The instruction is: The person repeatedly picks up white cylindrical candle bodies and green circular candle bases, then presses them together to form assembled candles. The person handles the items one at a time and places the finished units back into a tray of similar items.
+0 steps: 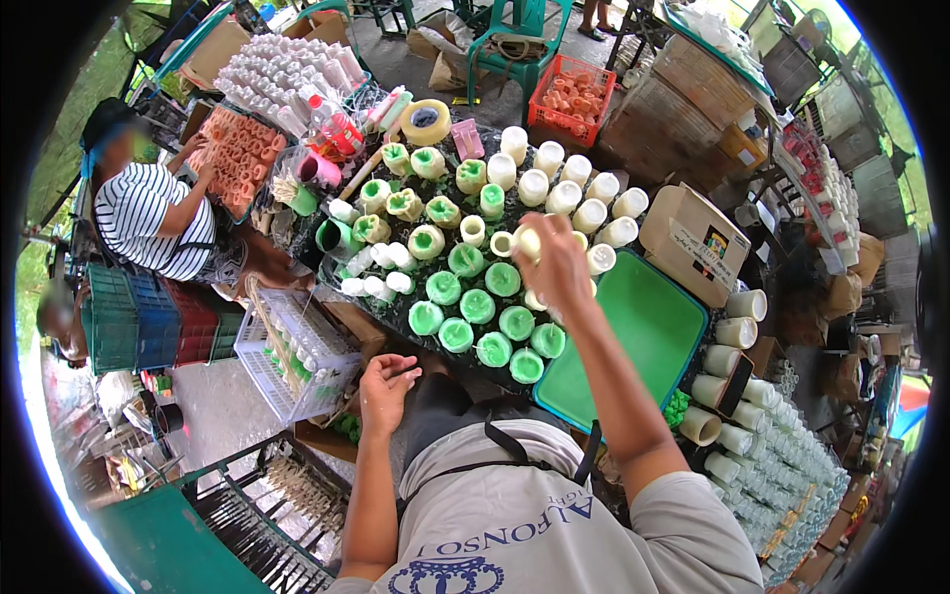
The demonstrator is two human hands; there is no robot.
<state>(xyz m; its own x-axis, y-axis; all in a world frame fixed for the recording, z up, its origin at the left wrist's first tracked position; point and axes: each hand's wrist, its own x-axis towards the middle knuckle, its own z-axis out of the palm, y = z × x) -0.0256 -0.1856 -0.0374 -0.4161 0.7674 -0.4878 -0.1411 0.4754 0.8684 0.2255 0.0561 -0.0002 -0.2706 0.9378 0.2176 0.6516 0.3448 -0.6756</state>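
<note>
My right hand (556, 269) reaches over the work table, its fingers closed around a pale cream cylinder (529, 244). Its palm side is hidden. Just left of it stand small hollow cream cups (472, 231). Nearer to me are several round cups filled with green, wax-like material (477, 306); thin pale strings show in some. Behind the right hand, several white cylinders (564, 197) stand in rows. Cups with ragged green-and-cream rims (427, 242) fill the table's left part. My left hand (384, 392) hangs before the table's near edge, fingers loosely bent and apart, holding nothing.
A green tray (623, 342) lies under my right forearm, with a cardboard box (696, 243) behind it. White cylinders and glasses (772, 455) crowd the right side. At left, a person in a striped shirt (156, 213) handles orange pieces (236, 158); a white crate (297, 361) stands nearer.
</note>
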